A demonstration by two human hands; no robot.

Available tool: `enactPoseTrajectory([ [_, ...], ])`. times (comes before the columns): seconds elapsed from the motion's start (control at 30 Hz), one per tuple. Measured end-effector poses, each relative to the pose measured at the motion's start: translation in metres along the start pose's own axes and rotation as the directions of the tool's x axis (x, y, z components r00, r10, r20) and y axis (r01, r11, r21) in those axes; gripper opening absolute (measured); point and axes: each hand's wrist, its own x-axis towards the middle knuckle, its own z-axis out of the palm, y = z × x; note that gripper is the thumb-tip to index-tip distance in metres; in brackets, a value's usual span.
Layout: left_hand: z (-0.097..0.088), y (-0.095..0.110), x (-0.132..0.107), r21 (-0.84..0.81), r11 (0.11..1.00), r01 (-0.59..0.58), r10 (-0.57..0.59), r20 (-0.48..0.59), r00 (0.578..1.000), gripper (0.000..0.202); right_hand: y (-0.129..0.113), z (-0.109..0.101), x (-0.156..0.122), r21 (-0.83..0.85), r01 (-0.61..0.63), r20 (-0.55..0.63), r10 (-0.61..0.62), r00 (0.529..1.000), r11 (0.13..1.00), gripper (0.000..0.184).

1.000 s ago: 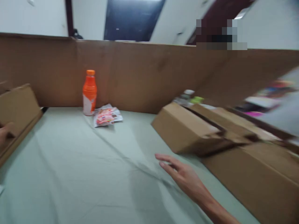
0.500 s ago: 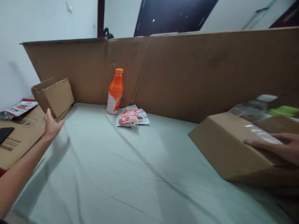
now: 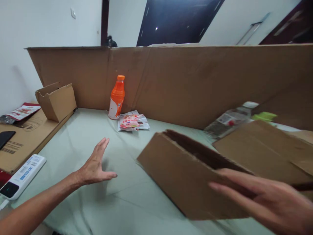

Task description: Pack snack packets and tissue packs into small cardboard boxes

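Observation:
My right hand (image 3: 264, 195) grips the near upper edge of an open-topped cardboard box (image 3: 181, 173), fingers on its outer side and part of the hand over the rim. The box stands tilted on the pale green tabletop, its inside dark. My left hand (image 3: 94, 164) hovers over the table to the left of the box, thumb and fingers spread, touching nothing. Beyond the hands stand an orange drink bottle (image 3: 117, 98) and, beside it, some snack packets (image 3: 133, 121).
A tall cardboard panel (image 3: 176, 85) spans the back. On the left lie a flat carton (image 3: 14, 143), a small open box (image 3: 61, 102) and a white power bank (image 3: 24, 174). At right are a clear bottle (image 3: 230, 119), a green item (image 3: 264, 116) and cardboard flaps (image 3: 259, 150).
My left hand has moved right and nearer, away from the small box at the left. My right hand has brought the cardboard box leftward and turned it, uncovering the clear bottle.

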Motion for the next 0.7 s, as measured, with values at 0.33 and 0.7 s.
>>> enactPoseTrajectory([
  [0.33, 0.0, 0.01, -0.021, -0.295, 0.956, -0.004, 0.086, 0.266, 0.96, 0.146, -0.089, 0.0, -0.022, 0.167, -0.133, 0.32, 0.074, 0.945, 0.977, 0.04],
  [0.7, 0.003, 0.017, -0.062, -0.197, 0.971, -0.132, 0.176, 0.223, 0.959, 0.133, -0.117, 0.009, 0.039, 0.001, 0.0, 0.68, -0.001, 0.733, 1.0, 0.039],
])
